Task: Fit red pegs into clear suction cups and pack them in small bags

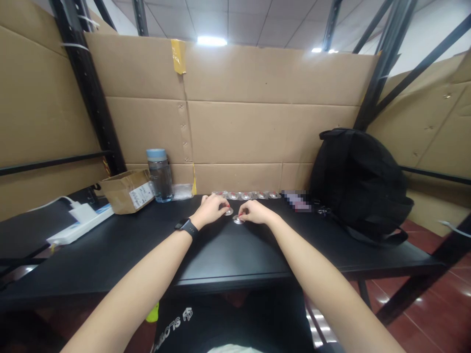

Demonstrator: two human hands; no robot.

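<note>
- While both arms are stretched across the black table (110, 255), a small clear disc (228, 211) is pinched by the left hand (211, 208).
- Another disc (237, 220) is pressed flat by the right hand (255, 212) fingertips (apparently for steadiness).
- More discs are lined in a row (250, 195) behind, within reach.

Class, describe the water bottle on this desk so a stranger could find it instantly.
Start at the cardboard wall behind the black desk and look left. Between the small cardboard box and a clear plastic bag stands the water bottle: the only upright, see-through container, with a pale blue cap.
</note>
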